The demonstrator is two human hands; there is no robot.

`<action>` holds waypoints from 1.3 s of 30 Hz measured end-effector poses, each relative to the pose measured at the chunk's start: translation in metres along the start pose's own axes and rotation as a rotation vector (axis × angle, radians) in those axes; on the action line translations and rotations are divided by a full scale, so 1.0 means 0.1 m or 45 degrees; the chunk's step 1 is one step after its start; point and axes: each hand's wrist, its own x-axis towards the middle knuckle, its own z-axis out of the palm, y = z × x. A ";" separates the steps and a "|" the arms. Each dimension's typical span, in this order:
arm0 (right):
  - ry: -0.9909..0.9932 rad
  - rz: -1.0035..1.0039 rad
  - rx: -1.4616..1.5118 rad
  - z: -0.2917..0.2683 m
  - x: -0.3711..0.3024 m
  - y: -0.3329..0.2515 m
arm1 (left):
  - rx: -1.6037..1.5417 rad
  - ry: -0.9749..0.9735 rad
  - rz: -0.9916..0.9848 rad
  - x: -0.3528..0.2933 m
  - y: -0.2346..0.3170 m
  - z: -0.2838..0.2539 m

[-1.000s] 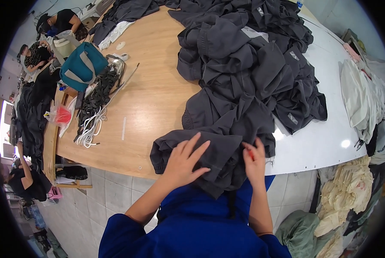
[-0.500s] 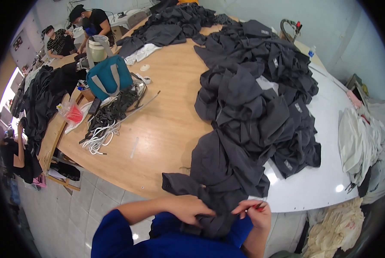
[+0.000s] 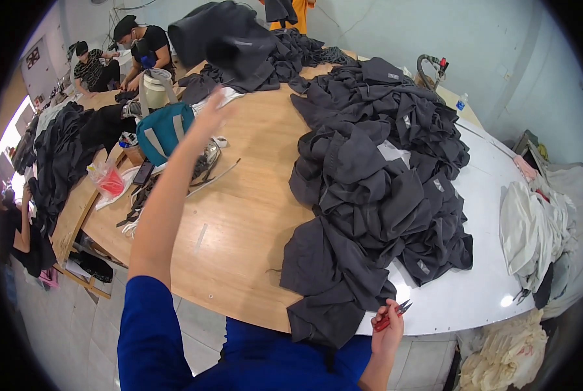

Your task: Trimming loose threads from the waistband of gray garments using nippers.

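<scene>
Garment point(image 3: 330, 316) lies just left of the nearer right hand point(image 3: 386, 332), fingers curled round red snips point(image 3: 392, 316), the open, empty left hand point(image 3: 213, 118) well ahead.

this is a garment workshop: dark grey garments point(image 3: 376, 189) lie heaped along a broad wood-topped worktable point(image 3: 252, 176), red-handled thread snips point(image 3: 385, 321) sit in the person's right hand point(image 3: 387, 333), more dark cloth point(image 3: 63, 159) is piled at the left near co-workers point(image 3: 153, 52), and white cloth point(image 3: 531, 228) and cream fabric point(image 3: 505, 352) bulge at the right.
</scene>
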 end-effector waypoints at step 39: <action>0.044 -1.108 -1.818 -0.14 0.45 0.60 | -0.315 -0.515 -0.249 -1.16 -1.04 2.07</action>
